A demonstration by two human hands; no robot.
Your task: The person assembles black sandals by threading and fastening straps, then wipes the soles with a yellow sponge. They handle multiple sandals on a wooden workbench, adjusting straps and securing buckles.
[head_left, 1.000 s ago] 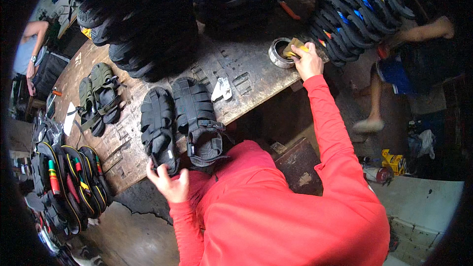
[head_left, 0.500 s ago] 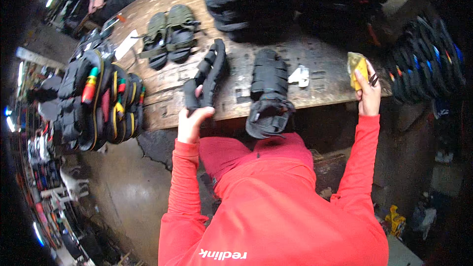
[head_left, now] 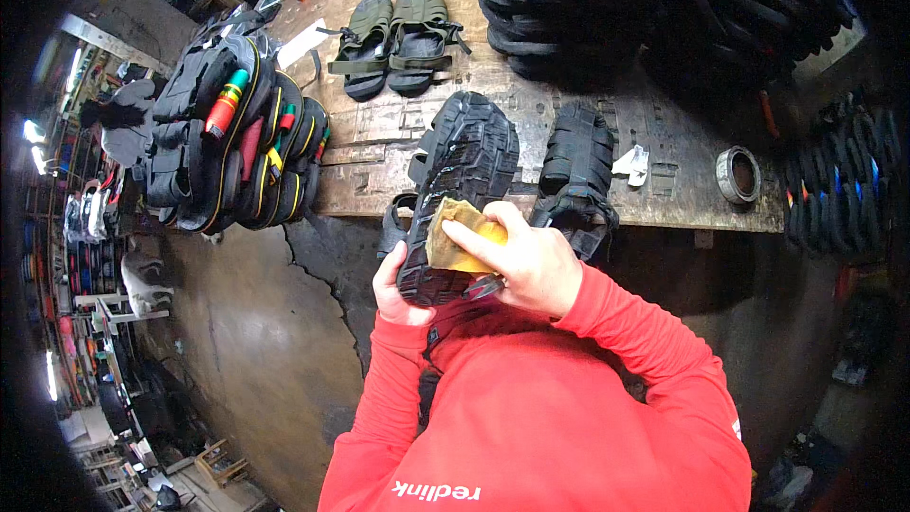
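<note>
A black sandal [head_left: 471,147] is held up in front of me, its ridged sole turned toward me. My left hand [head_left: 402,290] grips it by its lower end, with the thumb along the edge. My right hand [head_left: 540,265] is closed on a yellow sponge [head_left: 457,239] and presses it against the lower part of the sole. A small dark tool [head_left: 484,287] sticks out below the right fingers; its kind is unclear. Just right of them, another black sandal [head_left: 580,147] lies on the wooden table [head_left: 664,204], strap end over the front edge.
Olive sandals [head_left: 417,38] lie farther back. Sandals with coloured trim [head_left: 175,166] are piled at the left edge. Black sandals [head_left: 559,14] stand stacked behind, with more [head_left: 844,180] at the right. A tape roll [head_left: 737,176] and white tag [head_left: 632,165] rest on the table.
The right hand has come in from the far right with the sponge, onto the sole. The left hand has turned the sandal from its side to sole-up. The view has shifted.
</note>
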